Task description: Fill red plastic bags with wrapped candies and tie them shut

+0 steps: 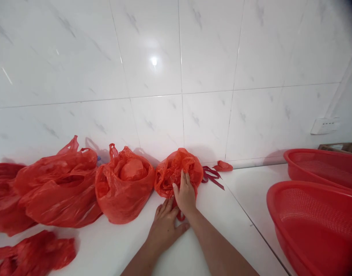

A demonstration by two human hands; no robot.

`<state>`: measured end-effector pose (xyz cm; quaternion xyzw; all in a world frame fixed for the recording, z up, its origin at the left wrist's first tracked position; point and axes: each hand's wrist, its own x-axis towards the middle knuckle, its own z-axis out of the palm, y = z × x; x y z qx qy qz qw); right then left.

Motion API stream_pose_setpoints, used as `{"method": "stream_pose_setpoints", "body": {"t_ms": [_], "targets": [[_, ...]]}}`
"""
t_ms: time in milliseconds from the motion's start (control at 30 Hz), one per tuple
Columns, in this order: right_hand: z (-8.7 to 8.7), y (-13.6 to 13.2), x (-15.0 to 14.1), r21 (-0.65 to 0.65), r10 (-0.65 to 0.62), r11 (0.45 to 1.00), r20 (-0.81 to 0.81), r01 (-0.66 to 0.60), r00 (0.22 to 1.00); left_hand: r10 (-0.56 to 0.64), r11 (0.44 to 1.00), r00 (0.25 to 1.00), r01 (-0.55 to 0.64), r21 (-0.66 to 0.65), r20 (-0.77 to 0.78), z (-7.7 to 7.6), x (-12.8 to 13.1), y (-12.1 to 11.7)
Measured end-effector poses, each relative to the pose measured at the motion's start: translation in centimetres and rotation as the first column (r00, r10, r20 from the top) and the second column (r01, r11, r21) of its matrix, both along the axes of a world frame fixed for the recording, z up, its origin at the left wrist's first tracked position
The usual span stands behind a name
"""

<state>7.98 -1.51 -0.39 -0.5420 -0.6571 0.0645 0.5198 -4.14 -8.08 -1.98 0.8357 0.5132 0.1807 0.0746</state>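
Observation:
A small red plastic bag [178, 166] sits bunched against the white tiled wall. My right hand [185, 193] rests on its front, fingers together and curled onto the plastic. My left hand [164, 226] lies flat on the white counter [216, 214] just below the bag, fingers stretched out and touching a strip of red plastic under my right hand. A fuller red bag [122, 189] stands to the left of them.
More red bags [57, 184] crowd the left side, with a crumpled one [34, 253] at the front left. Two red perforated baskets [316, 222] fill the right. Red plastic scraps [218, 170] lie by the wall. A wall socket [325, 125] is at the right.

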Motion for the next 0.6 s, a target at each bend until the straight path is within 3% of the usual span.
{"method": "stream_pose_setpoints", "body": {"t_ms": [67,133,200,267,300,467,600], "targets": [[-0.3,0.4,0.0,-0.005,0.046,0.999,-0.112,-0.047,0.993,0.031,0.999,1.0,-0.031,-0.008,-0.007,0.1,0.1,0.7],[-0.5,0.8,0.0,-0.017,0.12,0.991,-0.337,-0.134,0.934,0.08,0.996,0.997,-0.081,-0.034,-0.024,0.2,0.3,1.5],[-0.5,1.1,0.3,-0.023,0.217,0.954,-0.633,-0.298,0.743,0.138,0.988,0.989,-0.141,-0.055,-0.05,0.3,0.5,2.3],[-0.4,1.3,1.0,0.0,0.265,0.887,-0.818,-0.461,0.511,0.182,0.981,0.981,-0.187,-0.059,-0.069,0.3,0.7,2.9],[-0.4,1.2,1.5,0.01,0.276,0.852,-0.859,-0.524,0.432,0.199,0.978,0.977,-0.203,-0.056,-0.071,0.2,0.8,3.2],[-0.2,-0.5,5.8,0.087,0.33,0.708,-0.918,-0.701,0.22,0.236,0.972,0.971,-0.236,-0.011,-0.026,-0.2,0.9,3.9],[-0.3,-2.5,9.0,0.152,0.302,0.702,-0.948,-0.695,0.097,0.216,0.976,0.976,-0.216,0.037,-0.001,0.0,0.8,3.4]]}}
